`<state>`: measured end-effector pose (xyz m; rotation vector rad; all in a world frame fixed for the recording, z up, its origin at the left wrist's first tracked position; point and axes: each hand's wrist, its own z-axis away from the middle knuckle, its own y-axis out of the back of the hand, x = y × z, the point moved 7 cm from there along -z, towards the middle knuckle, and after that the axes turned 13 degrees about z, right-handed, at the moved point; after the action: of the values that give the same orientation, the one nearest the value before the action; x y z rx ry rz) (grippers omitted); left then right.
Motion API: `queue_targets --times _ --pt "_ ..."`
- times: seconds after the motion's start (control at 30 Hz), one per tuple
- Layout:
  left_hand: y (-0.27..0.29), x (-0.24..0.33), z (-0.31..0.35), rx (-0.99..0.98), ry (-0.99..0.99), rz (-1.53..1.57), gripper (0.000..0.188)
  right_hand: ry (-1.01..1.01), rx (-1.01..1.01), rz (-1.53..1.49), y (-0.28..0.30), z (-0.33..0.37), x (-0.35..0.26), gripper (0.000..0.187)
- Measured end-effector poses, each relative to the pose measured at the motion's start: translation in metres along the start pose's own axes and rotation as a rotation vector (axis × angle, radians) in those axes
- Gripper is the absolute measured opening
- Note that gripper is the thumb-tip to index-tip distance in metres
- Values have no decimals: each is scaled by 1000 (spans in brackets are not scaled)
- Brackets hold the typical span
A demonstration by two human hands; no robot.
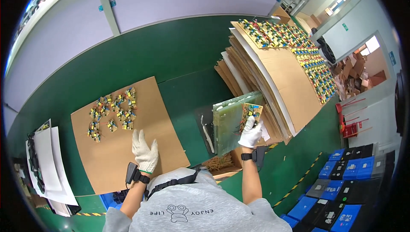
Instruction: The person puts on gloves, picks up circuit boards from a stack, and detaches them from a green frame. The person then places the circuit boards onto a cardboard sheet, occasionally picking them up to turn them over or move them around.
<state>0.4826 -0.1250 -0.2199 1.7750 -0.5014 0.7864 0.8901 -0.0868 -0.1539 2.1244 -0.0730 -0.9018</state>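
Observation:
My left hand, in a white glove, lies with fingers stretched over the brown cardboard sheet and holds nothing. Just beyond its fingertips, several small circuit boards with yellow, blue and black parts sit on the sheet in loose clusters. My right hand, gloved too, is closed on the lower edge of a circuit board crowded with parts. That board is over a translucent green slab stack; whether it touches the slabs, I cannot tell.
Right of the slabs rises a tall pile of cardboard sheets, topped with rows of circuit boards. White sheets lie at the far left. Below the table edge is a cardboard box; blue and black bins stand at lower right.

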Motion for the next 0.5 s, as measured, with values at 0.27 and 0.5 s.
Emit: queue_targets --times 0.27,0.5 --pt "-19 22 11 -38 -208 72 62 71 161 195 7 23 -9 38" --pt "-22 14 14 -79 -243 103 60 52 30 46 -4 -5 9 37"
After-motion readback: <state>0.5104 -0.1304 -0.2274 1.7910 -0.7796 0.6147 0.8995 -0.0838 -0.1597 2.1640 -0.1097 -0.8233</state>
